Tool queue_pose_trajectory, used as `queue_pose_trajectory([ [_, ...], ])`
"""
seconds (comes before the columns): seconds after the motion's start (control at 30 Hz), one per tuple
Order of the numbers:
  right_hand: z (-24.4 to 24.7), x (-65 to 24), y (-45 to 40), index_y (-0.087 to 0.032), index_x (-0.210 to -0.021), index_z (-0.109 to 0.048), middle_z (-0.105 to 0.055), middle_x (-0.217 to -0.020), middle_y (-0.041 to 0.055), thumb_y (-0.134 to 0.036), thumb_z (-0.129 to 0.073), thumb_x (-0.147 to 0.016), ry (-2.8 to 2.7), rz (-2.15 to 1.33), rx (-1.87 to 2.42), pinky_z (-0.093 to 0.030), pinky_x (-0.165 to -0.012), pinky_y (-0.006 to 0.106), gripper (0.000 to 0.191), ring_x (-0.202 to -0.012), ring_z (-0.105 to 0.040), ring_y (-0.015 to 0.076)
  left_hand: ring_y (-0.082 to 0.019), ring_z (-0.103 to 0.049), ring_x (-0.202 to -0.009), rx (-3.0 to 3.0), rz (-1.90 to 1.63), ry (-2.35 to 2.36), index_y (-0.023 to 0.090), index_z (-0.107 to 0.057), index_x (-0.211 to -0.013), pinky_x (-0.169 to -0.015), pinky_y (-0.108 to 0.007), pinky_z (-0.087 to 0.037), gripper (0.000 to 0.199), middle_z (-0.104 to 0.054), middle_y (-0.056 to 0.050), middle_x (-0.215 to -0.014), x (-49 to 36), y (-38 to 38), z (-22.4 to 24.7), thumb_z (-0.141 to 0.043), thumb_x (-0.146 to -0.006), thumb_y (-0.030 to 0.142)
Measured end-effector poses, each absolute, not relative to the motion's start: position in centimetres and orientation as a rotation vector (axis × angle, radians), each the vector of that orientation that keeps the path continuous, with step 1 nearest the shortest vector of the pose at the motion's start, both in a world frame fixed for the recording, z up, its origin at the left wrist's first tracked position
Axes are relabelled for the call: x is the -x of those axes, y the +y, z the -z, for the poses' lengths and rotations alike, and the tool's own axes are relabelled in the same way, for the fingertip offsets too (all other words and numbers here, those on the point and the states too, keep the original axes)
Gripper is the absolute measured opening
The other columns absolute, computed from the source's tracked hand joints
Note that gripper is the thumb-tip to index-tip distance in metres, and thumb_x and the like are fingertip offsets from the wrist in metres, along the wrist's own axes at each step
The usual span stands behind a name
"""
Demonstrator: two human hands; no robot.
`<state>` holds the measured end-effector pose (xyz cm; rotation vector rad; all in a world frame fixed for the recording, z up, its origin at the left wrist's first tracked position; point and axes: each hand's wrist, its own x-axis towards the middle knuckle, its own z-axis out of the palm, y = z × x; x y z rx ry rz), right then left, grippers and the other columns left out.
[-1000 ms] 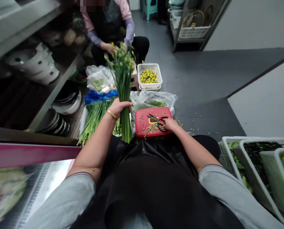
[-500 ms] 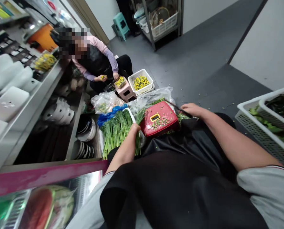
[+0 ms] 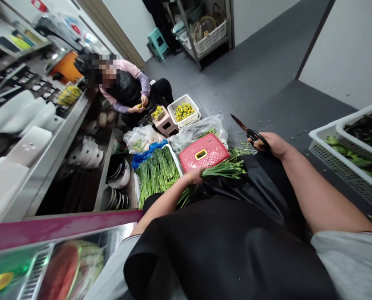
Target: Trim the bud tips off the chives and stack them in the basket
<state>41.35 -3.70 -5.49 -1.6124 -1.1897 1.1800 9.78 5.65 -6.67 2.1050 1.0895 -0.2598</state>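
My left hand [image 3: 194, 176] is closed around a bunch of green garlic chive stems [image 3: 225, 168], whose budded tips point right, along the near edge of a red stool [image 3: 190, 152] with a yellow-rimmed hole. In my right hand [image 3: 271, 143] is a pair of black-handled scissors [image 3: 247, 130], its blades pointing up and left over the floor, apart from the chives. To the left, a white basket [image 3: 176, 160] holds many more stems, with a blue plastic bag [image 3: 148, 155] at its far end. Cut bits [image 3: 240, 148] lie right of the stool.
A co-worker [image 3: 126, 87] sits beyond, near a pink stool [image 3: 165, 123] and a white basket of yellow flowers [image 3: 186, 110]. Clear plastic bags [image 3: 204, 129] lie between us. White crates of greens [image 3: 332, 156] stand right; shelves of white dishes [image 3: 48, 166] line the left.
My left hand has swung the chives across the stool's near edge. Most clippings are gone from its top. My right hand has moved right with the scissors. The co-worker's hands came together.
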Motion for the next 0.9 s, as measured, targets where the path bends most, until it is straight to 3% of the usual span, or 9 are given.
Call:
queue_pose_trajectory([
  [0.13, 5.5, -40.9, -3.6, -0.014, -0.115, -0.055, -0.058, -0.071, 0.0063, -0.044, -0.035, -0.083, -1.301, -1.105, 1.703, -0.043, -0.061, 0.030, 0.048, -0.060, -0.051, 0.0172, -0.017, -0.059, -0.064, -1.910, 0.019, 1.265, 0.017, -0.063, -0.084, -0.062, -0.028, -0.048, 0.037, -0.063, 0.003, -0.066, -6.4, 8.4, 2.1, -0.066, -0.048, 0.013],
  [0.27, 6.3, -38.1, -1.0, -0.014, -0.100, -0.062, -0.066, -0.089, 0.0088, -0.045, -0.050, -0.080, -1.467, -1.029, 1.862, -0.046, -0.073, 0.028, 0.039, -0.081, -0.060, 0.0192, -0.012, -0.052, -0.047, -1.461, -0.382, 1.278, 0.015, -0.056, -0.078, -0.049, -0.026, -0.042, 0.036, -0.056, 0.004, -0.055, -4.1, 9.8, -1.0, -0.071, -0.045, 0.020],
  [0.37, 7.0, -34.1, 1.9, -0.013, -0.094, -0.065, -0.068, -0.098, 0.0133, -0.044, -0.056, -0.080, -1.694, -0.924, 2.033, -0.046, -0.079, 0.032, 0.035, -0.094, -0.063, 0.0258, -0.011, -0.052, -0.049, -1.307, -0.760, 1.137, 0.015, -0.054, -0.079, -0.052, -0.026, -0.043, 0.040, -0.056, 0.004, -0.057, -3.8, 9.6, -2.5, -0.073, -0.044, 0.023],
  [0.5, 8.3, -29.4, 5.2, -0.009, -0.112, -0.059, -0.063, -0.111, 0.0248, -0.034, -0.058, -0.082, -1.889, -0.731, 2.158, -0.044, -0.086, 0.043, 0.040, -0.107, -0.060, 0.0345, -0.011, -0.055, -0.055, -1.243, -1.149, 1.018, 0.017, -0.051, -0.076, -0.056, -0.026, -0.044, 0.038, -0.054, 0.004, -0.061, -4.5, 9.6, -3.8, -0.073, -0.045, 0.025],
  [0.7, 10.2, -28.1, 7.6, -0.013, -0.106, -0.062, -0.065, -0.105, 0.0257, -0.030, -0.054, -0.085, -2.087, -0.707, 2.211, -0.047, -0.083, 0.044, 0.029, -0.100, -0.064, 0.0333, -0.010, -0.053, -0.053, -1.185, -1.246, 1.008, 0.015, -0.054, -0.067, -0.056, -0.027, -0.043, 0.032, -0.056, 0.003, -0.059, -4.5, 10.4, -2.8, -0.075, -0.045, 0.024],
  [0.8, 9.2, -28.1, 9.0, -0.008, -0.115, -0.059, -0.063, -0.108, 0.0269, -0.036, -0.052, -0.086, -2.159, -0.741, 2.134, -0.047, -0.084, 0.045, 0.041, -0.102, -0.063, 0.0342, -0.011, -0.053, -0.056, -1.186, -1.218, 0.972, 0.014, -0.057, -0.065, -0.060, -0.027, -0.044, 0.032, -0.058, 0.002, -0.059, -4.7, 10.8, -1.1, -0.077, -0.042, 0.022],
  [0.9, 7.6, -26.5, 10.0, -0.010, -0.136, -0.044, -0.053, -0.130, 0.0225, -0.048, -0.055, -0.083, -2.239, -0.761, 1.868, -0.042, -0.098, 0.040, 0.066, -0.121, -0.052, 0.0292, -0.012, -0.054, -0.059, -1.185, -1.229, 0.943, 0.014, -0.059, -0.065, -0.062, -0.027, -0.045, 0.032, -0.060, 0.001, -0.061, -5.4, 11.2, 0.9, -0.080, -0.044, 0.023],
])
